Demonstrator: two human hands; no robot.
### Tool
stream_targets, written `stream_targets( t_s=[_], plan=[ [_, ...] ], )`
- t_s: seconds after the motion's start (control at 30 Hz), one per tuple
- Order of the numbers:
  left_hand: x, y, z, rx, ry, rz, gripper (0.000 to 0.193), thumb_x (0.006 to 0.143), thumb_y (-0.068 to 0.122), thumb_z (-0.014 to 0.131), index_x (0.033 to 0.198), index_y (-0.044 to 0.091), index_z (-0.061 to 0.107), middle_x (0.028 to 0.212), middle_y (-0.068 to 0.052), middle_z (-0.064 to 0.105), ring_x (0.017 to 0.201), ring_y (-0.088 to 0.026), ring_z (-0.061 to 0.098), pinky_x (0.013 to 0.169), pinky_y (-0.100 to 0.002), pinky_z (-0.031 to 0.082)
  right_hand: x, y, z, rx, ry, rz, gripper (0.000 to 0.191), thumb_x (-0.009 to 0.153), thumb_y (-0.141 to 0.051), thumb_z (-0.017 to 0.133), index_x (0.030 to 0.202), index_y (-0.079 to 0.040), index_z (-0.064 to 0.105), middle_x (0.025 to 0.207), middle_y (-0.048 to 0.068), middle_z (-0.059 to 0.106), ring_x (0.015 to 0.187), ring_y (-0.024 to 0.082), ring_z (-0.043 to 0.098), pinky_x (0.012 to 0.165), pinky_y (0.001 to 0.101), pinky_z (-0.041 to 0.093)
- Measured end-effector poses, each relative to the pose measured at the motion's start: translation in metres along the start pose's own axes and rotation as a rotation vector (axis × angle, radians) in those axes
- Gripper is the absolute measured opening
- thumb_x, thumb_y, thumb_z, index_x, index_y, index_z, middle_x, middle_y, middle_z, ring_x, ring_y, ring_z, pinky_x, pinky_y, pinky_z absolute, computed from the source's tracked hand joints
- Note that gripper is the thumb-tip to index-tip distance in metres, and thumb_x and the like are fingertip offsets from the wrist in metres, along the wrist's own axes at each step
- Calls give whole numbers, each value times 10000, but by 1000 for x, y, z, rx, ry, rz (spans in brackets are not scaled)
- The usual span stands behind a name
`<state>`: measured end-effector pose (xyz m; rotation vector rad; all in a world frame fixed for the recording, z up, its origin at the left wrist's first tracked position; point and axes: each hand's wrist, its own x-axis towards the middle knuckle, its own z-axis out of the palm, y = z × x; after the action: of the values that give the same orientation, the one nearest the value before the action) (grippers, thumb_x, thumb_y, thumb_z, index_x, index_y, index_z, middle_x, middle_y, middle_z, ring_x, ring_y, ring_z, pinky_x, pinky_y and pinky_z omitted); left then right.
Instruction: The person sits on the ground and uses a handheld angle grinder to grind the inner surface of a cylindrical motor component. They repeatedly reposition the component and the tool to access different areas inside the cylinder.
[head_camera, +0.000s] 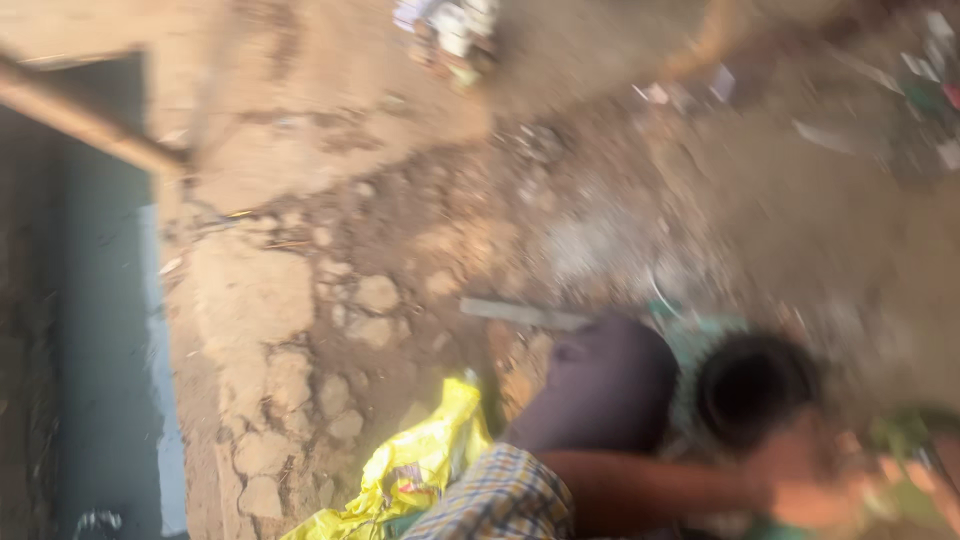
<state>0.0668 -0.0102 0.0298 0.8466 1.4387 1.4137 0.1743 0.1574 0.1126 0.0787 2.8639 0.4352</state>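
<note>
Motion blur smears the whole view. An arm in a checked sleeve (505, 495) is cut off by the bottom edge, and its hand (810, 480) is only a blur, its grip unreadable. The yellow bag (415, 465) runs off the bottom edge. Litter (450, 30) at the top edge is too blurred to identify.

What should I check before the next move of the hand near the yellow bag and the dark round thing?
1. Sharp view: not ok; the whole picture is smeared by motion.
2. Hand beyond the checked sleeve: cannot tell whether it is left or right, or whether it holds anything.
3. Yellow bag: ok; it lies crumpled on the ground beside the sleeve.
4. Ground: probably not ok for footing; it is dirt with uneven stones.
5. Grey bar: ok; it lies flat, apart from the hand.
6. Dark round thing: cannot tell what it is.
</note>
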Motion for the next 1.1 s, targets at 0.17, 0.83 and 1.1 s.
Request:
stream_targets(
  t_s=[0.17,0.83,1.1],
  plan=[
    [-10,-17,11,65,28,56,843,946,620,511,1626,137,394,1339,-294,503,1216,-477,510,1010,-535,453,-20,10,0,10,-57,-24,329,838,-412,699,834,-95,608,793,76,570,785,300,611,717,474,514],
    [28,21,16,-194,-306,95,366,1102,362,463,1208,49,621,1121,-140,680,1015,-168,646,901,-382,540,-110,-171,36,2080,782,948,489,1001,-265,778,1300,59,568,1087,164,656,944,266,662,820,394,564],
    [-29,6,34,320,-639,386,950,819,446,838,1489,17,320,1219,-276,675,1089,-416,686,911,-479,556,-127,-120,74,1023,855,1168,283,1056,-239,634,1308,-115,607,1181,24,669,1059,176,668,930,327,568]
  ],
)
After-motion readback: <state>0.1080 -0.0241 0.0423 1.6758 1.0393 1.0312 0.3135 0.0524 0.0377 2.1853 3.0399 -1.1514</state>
